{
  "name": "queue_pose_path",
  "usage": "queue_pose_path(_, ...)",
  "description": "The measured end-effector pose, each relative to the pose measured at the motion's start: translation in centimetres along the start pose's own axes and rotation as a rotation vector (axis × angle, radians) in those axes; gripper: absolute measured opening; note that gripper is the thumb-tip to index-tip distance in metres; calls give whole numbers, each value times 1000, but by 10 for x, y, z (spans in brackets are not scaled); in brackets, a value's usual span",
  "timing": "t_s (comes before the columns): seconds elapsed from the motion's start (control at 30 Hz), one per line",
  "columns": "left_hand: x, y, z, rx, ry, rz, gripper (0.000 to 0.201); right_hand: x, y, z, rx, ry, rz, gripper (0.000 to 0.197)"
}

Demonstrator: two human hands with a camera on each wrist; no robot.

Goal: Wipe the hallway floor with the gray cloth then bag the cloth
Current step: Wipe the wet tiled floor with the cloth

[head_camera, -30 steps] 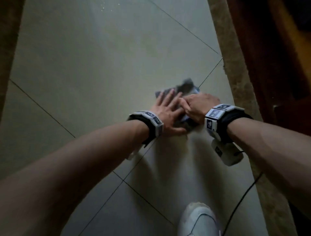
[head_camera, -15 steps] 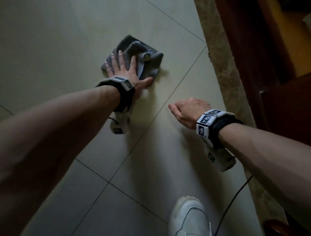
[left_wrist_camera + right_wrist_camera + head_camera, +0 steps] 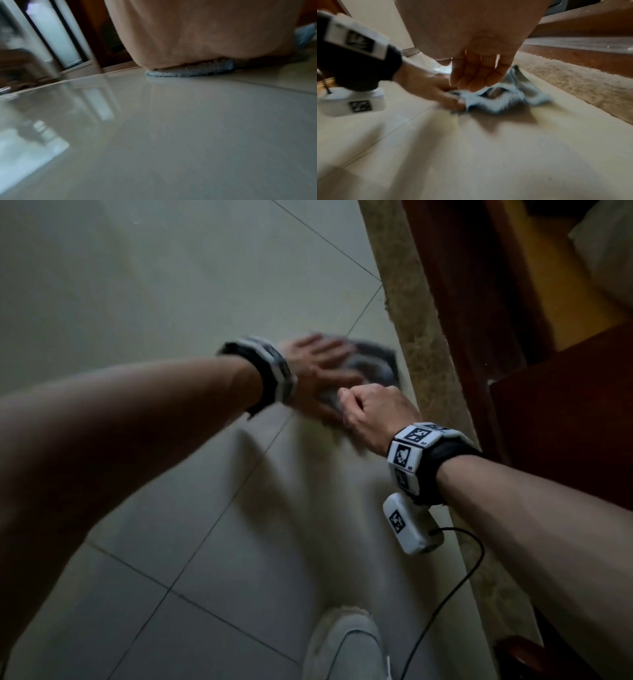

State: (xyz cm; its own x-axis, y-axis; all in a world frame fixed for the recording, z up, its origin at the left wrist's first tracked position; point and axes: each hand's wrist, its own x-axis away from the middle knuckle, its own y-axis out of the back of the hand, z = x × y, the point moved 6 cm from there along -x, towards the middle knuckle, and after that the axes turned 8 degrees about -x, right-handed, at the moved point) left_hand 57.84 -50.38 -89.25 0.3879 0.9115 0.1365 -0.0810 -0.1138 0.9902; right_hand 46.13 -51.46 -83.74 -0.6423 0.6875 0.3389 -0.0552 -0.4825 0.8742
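Observation:
The gray cloth (image 3: 376, 361) lies crumpled on the pale tiled floor (image 3: 171, 285), close to the brown strip on the right. My left hand (image 3: 318, 364) presses down on it with fingers spread flat, blurred by motion. In the left wrist view the palm (image 3: 205, 33) sits on the cloth (image 3: 188, 70). My right hand (image 3: 370, 409) hovers just near side of the cloth, fingers loosely curled and holding nothing. In the right wrist view its fingers (image 3: 474, 75) hang above the cloth (image 3: 505, 101), with the left hand (image 3: 429, 88) at the cloth's left edge.
A brown speckled threshold strip (image 3: 411, 320) runs along the right of the tiles, with dark wooden door framing (image 3: 462, 302) beyond it. My white shoe (image 3: 346, 645) stands on the floor at the bottom, and a black cable (image 3: 445, 594) hangs from the right wrist unit.
My left hand has swept the cloth from the far left back to the right, up beside the threshold and my right hand. The right hand has stayed about where it was.

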Motion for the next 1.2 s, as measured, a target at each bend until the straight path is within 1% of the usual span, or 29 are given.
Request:
queue_pose_path(0.07,-9,-2,39,69,352,78,99,0,-4,-6,-23,-8,1,46)
queue_pose_path(0.1,-13,-4,48,128,508,118,99,0,-5,-9,-28,-15,1,46)
queue_pose_path(0.13,-18,-6,49,174,622,138,99,-1,-6,-13,-31,-26,4,45)
queue_pose_path(0.17,-24,-6,46,198,698,140,98,-2,-7,-17,-32,-33,7,44)
queue_pose_path(0.2,-29,-5,38,198,737,129,95,-4,-7,-21,-31,-40,4,45)
queue_pose_path(0.23,-36,-5,27,184,725,116,91,-7,-6,-25,-30,-46,-8,47)
queue_pose_path(0.27,-43,-5,13,157,660,110,87,-9,-4,-28,-30,-51,-21,48)
queue_pose_path(0.3,-50,-4,-4,122,548,98,84,-11,0,-32,-31,-58,-36,49)
queue_pose_path(0.37,-58,-1,-40,40,262,56,87,-14,8,-40,-33,-83,-52,49)
queue_pose_path(0.4,-56,-1,-59,12,129,35,90,-15,12,-43,-33,-94,-52,48)
queue_pose_path(0.43,-52,-1,-78,10,5,10,89,-14,17,-46,-33,-100,-55,47)
queue_pose_path(0.5,-40,-1,-98,10,-238,-114,79,-14,24,-49,-38,-111,-66,47)
queue_pose_path(0.53,-36,-2,-98,-6,-323,-162,78,-12,25,-51,-39,-120,-67,46)
queue_pose_path(0.57,-35,-5,-91,-29,-360,-176,79,-11,25,-52,-40,-124,-71,46)
queue_pose_path(0.6,-37,-7,-75,-38,-347,-155,82,-9,24,-52,-40,-129,-74,47)
queue_pose_path(0.63,-42,-5,-55,-38,-284,-142,85,-7,22,-52,-38,-129,-77,48)
queue_pose_path(0.67,-48,-2,-27,-30,-181,-89,86,-4,20,-51,-39,-134,-78,50)
queue_pose_path(0.73,-54,4,36,-24,124,52,91,1,17,-50,-49,-139,-64,50)
queue_pose_path(0.8,-37,0,89,53,443,208,102,5,10,-49,-87,-147,-29,49)
queue_pose_path(0.83,-24,-3,102,96,575,260,104,6,6,-49,-113,-148,-18,48)
queue_pose_path(0.87,-15,-5,106,113,668,269,104,7,3,-49,-136,-152,-13,47)
queue_pose_path(0.9,-9,-8,105,117,730,261,104,8,1,-50,-151,-154,-11,46)
queue_pose_path(0.93,-5,-11,97,122,759,259,104,9,-1,-51,-157,-159,-7,45)
queue_pose_path(0.97,-1,-12,85,132,760,271,104,10,-3,-50,-152,-157,-3,45)
queue_pose_path(1.03,0,-11,62,120,692,297,103,9,0,-45,-127,-139,-8,44)
queue_pose_path(1.1,10,-7,37,52,539,321,102,4,6,-33,-111,-115,-6,46)
queue_pose_path(1.13,18,-6,23,20,449,308,101,1,10,-26,-106,-106,-11,48)
queue_pose_path(1.2,43,-11,-7,0,287,239,98,-5,16,-11,-91,-87,-29,52)
